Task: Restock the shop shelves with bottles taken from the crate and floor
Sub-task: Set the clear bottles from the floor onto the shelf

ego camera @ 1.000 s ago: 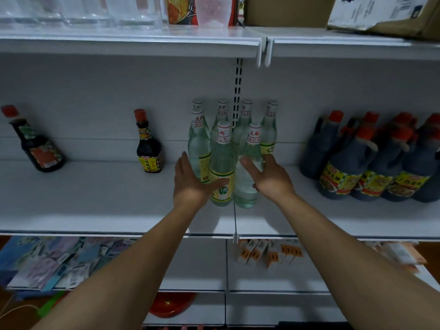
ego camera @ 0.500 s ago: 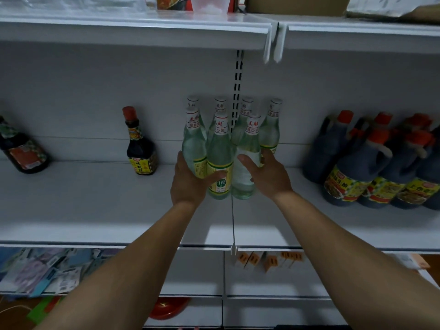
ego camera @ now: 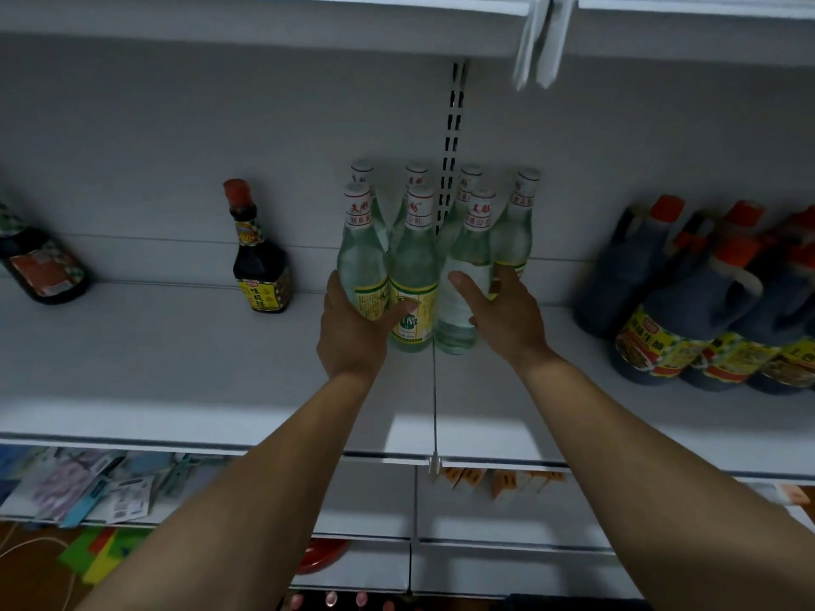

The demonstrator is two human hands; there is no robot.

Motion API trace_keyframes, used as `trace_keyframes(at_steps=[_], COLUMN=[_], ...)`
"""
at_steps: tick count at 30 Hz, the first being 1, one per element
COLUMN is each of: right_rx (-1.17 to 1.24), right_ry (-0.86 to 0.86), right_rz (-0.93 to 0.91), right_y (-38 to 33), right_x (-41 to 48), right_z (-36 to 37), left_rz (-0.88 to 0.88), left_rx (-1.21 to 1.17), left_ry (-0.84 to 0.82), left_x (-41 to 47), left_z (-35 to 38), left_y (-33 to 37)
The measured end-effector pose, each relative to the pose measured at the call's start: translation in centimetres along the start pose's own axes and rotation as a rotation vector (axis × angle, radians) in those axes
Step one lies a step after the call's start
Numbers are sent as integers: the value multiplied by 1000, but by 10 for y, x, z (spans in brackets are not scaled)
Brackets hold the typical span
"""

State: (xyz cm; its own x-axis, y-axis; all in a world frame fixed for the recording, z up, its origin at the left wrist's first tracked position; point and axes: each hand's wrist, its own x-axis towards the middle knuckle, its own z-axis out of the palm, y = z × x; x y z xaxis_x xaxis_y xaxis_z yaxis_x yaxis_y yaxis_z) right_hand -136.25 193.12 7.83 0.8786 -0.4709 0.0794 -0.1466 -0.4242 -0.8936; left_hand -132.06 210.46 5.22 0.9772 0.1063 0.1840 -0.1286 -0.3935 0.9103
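Several clear greenish bottles (ego camera: 414, 258) with white caps and yellow labels stand bunched on the white middle shelf (ego camera: 176, 381), near its back wall. My left hand (ego camera: 353, 337) grips the front left bottle (ego camera: 361, 258) from the left side, and its thumb lies across the label of the front middle bottle. On the other side, my right hand (ego camera: 502, 319) holds the front right bottle (ego camera: 467, 275) between thumb and fingers. The fingertips touch the bottle behind it.
A dark sauce bottle (ego camera: 260, 266) stands left of the bunch, and another dark bottle (ego camera: 39, 266) at the far left. Dark red-capped jugs (ego camera: 688, 310) crowd the right. The upper shelf edge (ego camera: 264, 37) hangs overhead. Packets (ego camera: 88, 491) lie on the lower shelf; bottle caps (ego camera: 330, 599) show below.
The front bottles have slid back against the rear row under both hands. My view has moved closer and tilted down. Both hands stay on the bottles.
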Motion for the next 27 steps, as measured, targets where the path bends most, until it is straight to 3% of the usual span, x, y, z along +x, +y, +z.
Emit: trace_keyframes(at_steps=[8, 20, 27], right_rx=[-53, -257, -411], right_ry=[19, -1, 6], right_rz=[-2, 12, -41], right_y=[-2, -15, -48], right_x=[-3, -26, -72], right_z=[1, -20, 8], left_rz=[-21, -219, -159], left_rx=[10, 44, 213], left_ry=[-57, -91, -268], left_x=[3, -8, -42], left_z=[-2, -32, -77], left_y=[-1, 11, 14])
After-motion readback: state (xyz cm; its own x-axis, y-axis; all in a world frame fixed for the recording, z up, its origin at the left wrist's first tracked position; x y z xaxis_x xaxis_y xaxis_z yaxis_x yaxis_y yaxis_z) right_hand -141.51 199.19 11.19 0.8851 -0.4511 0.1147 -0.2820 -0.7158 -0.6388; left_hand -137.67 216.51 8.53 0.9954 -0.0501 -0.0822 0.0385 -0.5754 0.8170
